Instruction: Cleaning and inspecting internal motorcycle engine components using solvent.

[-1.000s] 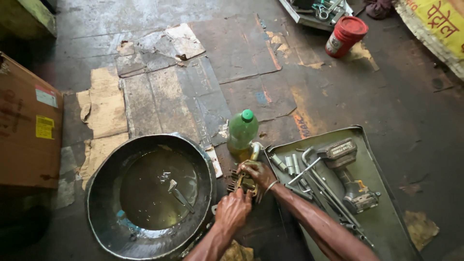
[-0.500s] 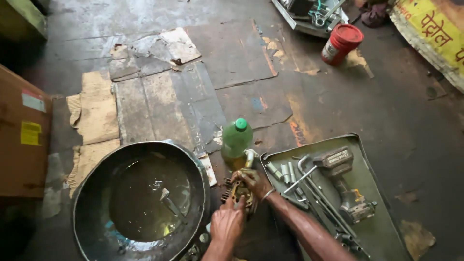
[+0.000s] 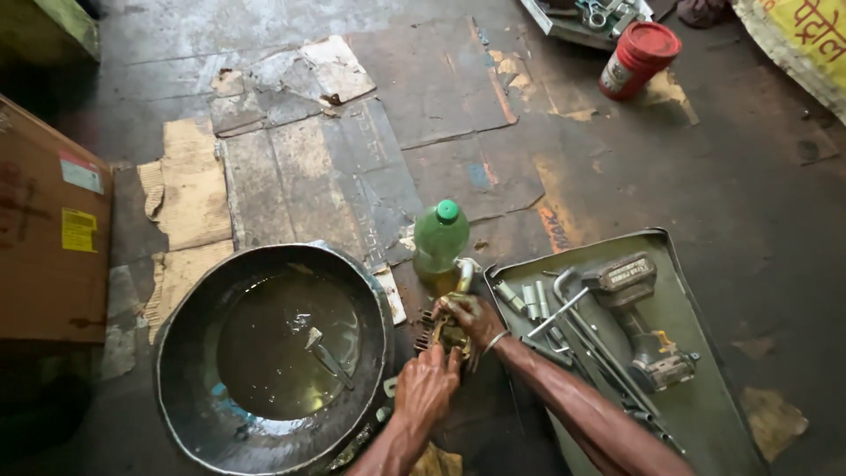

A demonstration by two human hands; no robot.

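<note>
Both grips, left hand (image 3: 426,388) and right hand (image 3: 471,317), clench a greasy part (image 3: 448,337) between basin (image 3: 176,353) rim and tray (image 3: 705,414) edge.

Both hands meet low at centre, left hand (image 3: 426,388) and right hand (image 3: 474,317) curled closed.

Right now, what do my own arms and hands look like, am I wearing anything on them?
Both forearms are bare, with no sleeves in view and no gloves. The right hand has a thin metal bangle at the wrist. The left hand shows no ring, band or watch that can be made out. Both hands and forearms look smeared and shiny with dark grease or oil.
</note>
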